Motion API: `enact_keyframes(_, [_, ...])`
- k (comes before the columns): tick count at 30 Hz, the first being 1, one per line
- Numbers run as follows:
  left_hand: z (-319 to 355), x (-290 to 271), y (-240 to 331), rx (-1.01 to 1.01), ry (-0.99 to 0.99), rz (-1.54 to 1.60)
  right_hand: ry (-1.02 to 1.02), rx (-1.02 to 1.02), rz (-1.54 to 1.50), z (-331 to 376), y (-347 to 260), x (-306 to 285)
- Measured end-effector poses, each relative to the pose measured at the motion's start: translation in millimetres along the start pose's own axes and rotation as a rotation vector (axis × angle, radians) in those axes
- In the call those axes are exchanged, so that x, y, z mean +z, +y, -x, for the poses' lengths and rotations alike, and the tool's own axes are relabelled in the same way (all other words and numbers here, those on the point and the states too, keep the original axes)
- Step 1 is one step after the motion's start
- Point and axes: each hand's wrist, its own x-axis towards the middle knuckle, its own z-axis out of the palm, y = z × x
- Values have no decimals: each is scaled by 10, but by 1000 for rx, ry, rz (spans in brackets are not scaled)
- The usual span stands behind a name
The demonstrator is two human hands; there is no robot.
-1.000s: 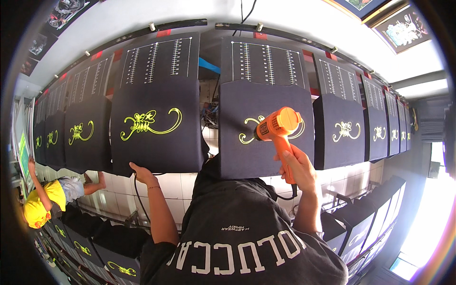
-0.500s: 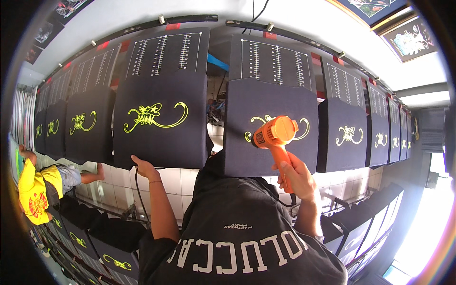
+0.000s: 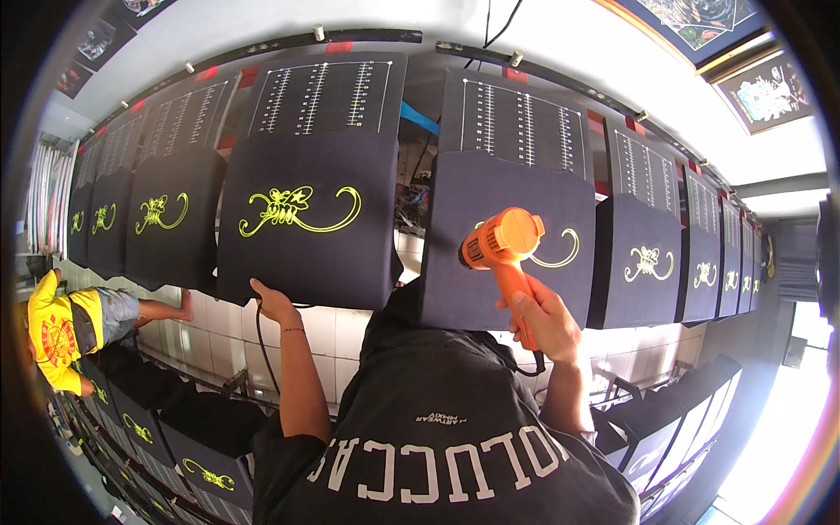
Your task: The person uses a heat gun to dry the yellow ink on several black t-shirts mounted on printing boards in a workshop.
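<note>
An orange heat gun (image 3: 516, 236) is gripped by its handle in my right hand (image 3: 549, 324). Its nozzle points left and down over the dark fabric (image 3: 455, 271) on the right-hand board, hiding part of the yellow printed design there. My left hand (image 3: 276, 302) is at the near edge of the left-hand board, closed around a black cord (image 3: 262, 341), with its fingers partly hidden. Dark fabric (image 3: 306, 258) covers this board too, bearing a whole neon-yellow curling design (image 3: 297, 210).
More fabric-covered boards (image 3: 643, 293) extend along the row on both sides. Behind me, another row of covered boards (image 3: 206, 420) bears similar prints. A person in a yellow shirt (image 3: 61, 332) is at the far left. White floor tiles (image 3: 328, 337) show between the rows.
The view has shifted, so the boards sit farther right. The heat gun has moved left relative to the print beneath it, covering more of its left part. The person in yellow has leaned lower.
</note>
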Motion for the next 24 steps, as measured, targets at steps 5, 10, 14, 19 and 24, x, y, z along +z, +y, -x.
enact_keyframes(5, [-30,-14,-26,-13,-43,20,38,-40,-18,-71,-12,31])
enact_keyframes(10, [-59,-48,-34,31,-69,47,76,-43,-53,-73,-8,61])
enact_keyframes(14, [-226,-202,47,79,37,-50,160,-25,-59,-15,-5,158])
enact_keyframes(19, [-1074,-623,110,37,60,-119,251,53,-80,22,-53,390])
enact_keyframes(24, [-1905,-738,511,86,144,-180,210,-23,-141,-172,-273,1103])
